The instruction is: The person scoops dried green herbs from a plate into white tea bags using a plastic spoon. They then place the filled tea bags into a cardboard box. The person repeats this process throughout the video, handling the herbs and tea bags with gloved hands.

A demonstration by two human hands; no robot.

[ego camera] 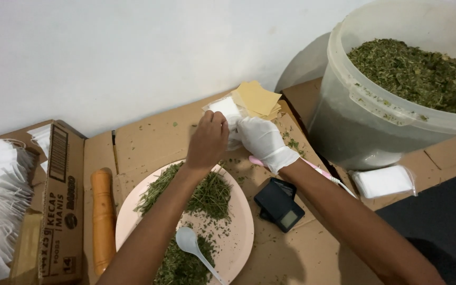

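Nearest the camera, low in the frame, sits a pink plate [241, 224] strewn with dried green herb [207, 195], a white spoon [190, 241] lying among it. Both forearms reach over the plate toward the upper middle of the frame. Up there the bare left hand [207, 141] is closed, fingers curled onto a small white filter bag [224, 108], and the gloved right hand [262, 140] pinches the same bag from the other side; the bag is held between them just above the cardboard sheet [149, 140] that covers the surface. A stack of yellow paper squares [257, 97] lies just behind the bag.

To do this well, I judge the two hands should pull the bag's mouth apart gently by its edges, keeping it upright so the thin paper neither tears nor creases.

A black pocket scale [281, 205] lies right of the plate, a large tub of herb [407, 74] stands upper right, and a carton of white bags [1, 200] sits far left beside a wooden handle [103, 219].
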